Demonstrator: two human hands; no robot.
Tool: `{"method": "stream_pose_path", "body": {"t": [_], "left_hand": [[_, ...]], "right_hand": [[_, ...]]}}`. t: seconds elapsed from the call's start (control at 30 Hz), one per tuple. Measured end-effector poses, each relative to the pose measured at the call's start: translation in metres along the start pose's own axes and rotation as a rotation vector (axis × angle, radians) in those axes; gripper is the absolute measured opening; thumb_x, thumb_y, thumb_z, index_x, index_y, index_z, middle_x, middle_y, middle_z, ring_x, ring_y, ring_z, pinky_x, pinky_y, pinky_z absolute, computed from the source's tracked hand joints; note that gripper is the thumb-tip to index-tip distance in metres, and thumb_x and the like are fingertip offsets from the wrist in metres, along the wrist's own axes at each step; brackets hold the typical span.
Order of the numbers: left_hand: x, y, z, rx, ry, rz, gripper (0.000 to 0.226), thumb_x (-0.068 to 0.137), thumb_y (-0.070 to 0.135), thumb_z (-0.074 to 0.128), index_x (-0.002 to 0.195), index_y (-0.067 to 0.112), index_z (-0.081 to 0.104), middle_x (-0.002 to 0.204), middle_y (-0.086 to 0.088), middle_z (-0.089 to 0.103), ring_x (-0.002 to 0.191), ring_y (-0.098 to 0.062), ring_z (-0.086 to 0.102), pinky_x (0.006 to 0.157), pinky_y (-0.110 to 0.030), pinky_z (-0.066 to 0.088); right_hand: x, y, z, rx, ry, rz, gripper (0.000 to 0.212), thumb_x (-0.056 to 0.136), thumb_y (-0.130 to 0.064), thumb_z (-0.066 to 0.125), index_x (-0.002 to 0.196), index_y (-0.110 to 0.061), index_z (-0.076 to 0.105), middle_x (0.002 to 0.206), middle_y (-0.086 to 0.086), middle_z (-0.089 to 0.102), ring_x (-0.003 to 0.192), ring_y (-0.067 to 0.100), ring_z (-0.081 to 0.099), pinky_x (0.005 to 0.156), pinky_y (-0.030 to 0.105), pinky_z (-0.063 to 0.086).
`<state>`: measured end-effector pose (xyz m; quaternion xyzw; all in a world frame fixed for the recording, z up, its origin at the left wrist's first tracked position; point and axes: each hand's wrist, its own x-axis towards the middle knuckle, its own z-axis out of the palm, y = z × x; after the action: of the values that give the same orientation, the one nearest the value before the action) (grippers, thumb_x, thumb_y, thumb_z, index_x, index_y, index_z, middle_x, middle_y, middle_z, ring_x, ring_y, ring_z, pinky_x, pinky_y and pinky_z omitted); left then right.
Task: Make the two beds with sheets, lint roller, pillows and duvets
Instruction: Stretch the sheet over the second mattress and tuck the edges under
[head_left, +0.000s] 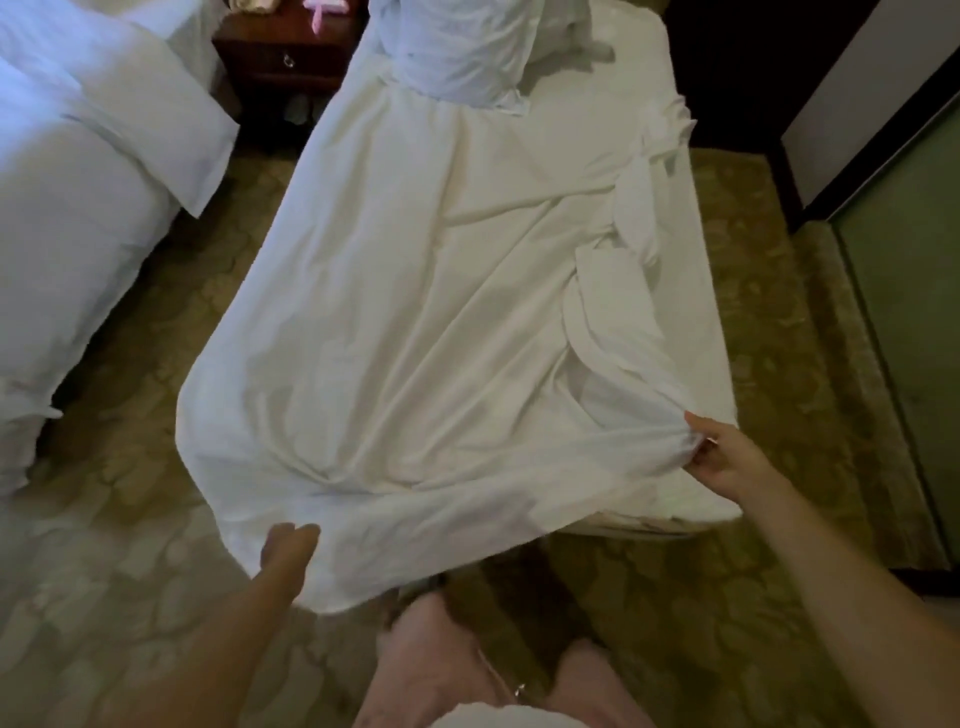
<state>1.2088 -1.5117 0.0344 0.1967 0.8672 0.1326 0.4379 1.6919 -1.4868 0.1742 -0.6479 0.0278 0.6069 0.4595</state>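
Across the bed (714, 332) lies the sheet (415, 312), its near edge gripped by left hand (288, 553) and right hand (730, 460) fingers.

Beds: 2, the left bed (78, 249) and the centre bed (711, 322).
Sheet (415, 312): 1, on the centre bed.
Pillow (156, 119): 1 plainly seen, upper left.
Linen heap (457, 47): 1, top centre; the pieces in it cannot be told apart.
Nightstand (280, 57): 1.
Pink item (324, 8): 1, top edge.
Hands: 2, the left hand (288, 553) and the right hand (727, 457).
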Motion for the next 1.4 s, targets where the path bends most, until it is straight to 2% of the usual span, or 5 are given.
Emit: {"method": "stream_pose_path", "body": {"t": [0.47,0.83,1.1,1.27,1.4], "left_hand": [[-0.332,0.091,0.299,0.492,-0.528,0.577,0.078,0.082,0.05,0.065,0.134,0.0,0.037,0.128,-0.015,0.05,0.113,-0.03,0.054,0.087,-0.034,0.048],[-0.36,0.002,0.333,0.184,-0.566,0.735,0.041,0.094,0.03,0.054,0.06,0.018,0.036,0.063,0.002,0.038,0.065,-0.015,0.041,0.064,-0.027,0.033],[-0.409,-0.027,0.317,0.404,-0.819,1.185,0.034,0.092,0.035,0.051,0.077,0.005,0.052,0.103,-0.001,0.044,0.091,-0.009,0.044,0.083,-0.015,0.035],[-0.437,-0.045,0.307,0.429,-0.906,1.384,0.028,0.092,0.02,0.054,0.072,0.001,0.048,0.109,-0.011,0.047,0.089,-0.024,0.05,0.081,-0.028,0.041],[-0.452,-0.056,0.301,0.506,-1.049,1.347,0.033,0.093,0.02,0.054,0.064,0.012,0.039,0.08,0.004,0.037,0.071,-0.011,0.04,0.07,-0.028,0.034]], "right_hand": [[-0.069,0.123,-0.163,-0.84,-0.301,0.038,0.036,0.087,-0.031,0.064,0.119,-0.02,0.051,0.111,-0.005,0.057,0.098,0.012,0.056,0.074,0.023,0.051],[-0.068,0.116,-0.271,-0.997,-0.587,0.209,0.016,0.084,-0.002,0.066,0.088,-0.017,0.069,0.08,-0.009,0.07,0.071,-0.001,0.064,0.068,0.014,0.049],[-0.024,0.034,-0.236,-0.65,0.156,-0.394,0.026,0.093,-0.018,0.056,0.114,-0.003,0.057,0.1,0.01,0.062,0.083,0.02,0.057,0.071,0.029,0.048],[-0.02,0.019,-0.198,-1.142,-0.045,-0.232,0.095,0.073,-0.048,0.076,0.144,-0.007,0.029,0.145,0.01,0.038,0.131,0.027,0.041,0.101,0.034,0.039],[-0.015,0.022,-0.207,-1.733,0.268,-0.342,0.043,0.09,-0.02,0.059,0.129,-0.005,0.049,0.134,0.013,0.05,0.12,0.028,0.052,0.091,0.033,0.046]]}}
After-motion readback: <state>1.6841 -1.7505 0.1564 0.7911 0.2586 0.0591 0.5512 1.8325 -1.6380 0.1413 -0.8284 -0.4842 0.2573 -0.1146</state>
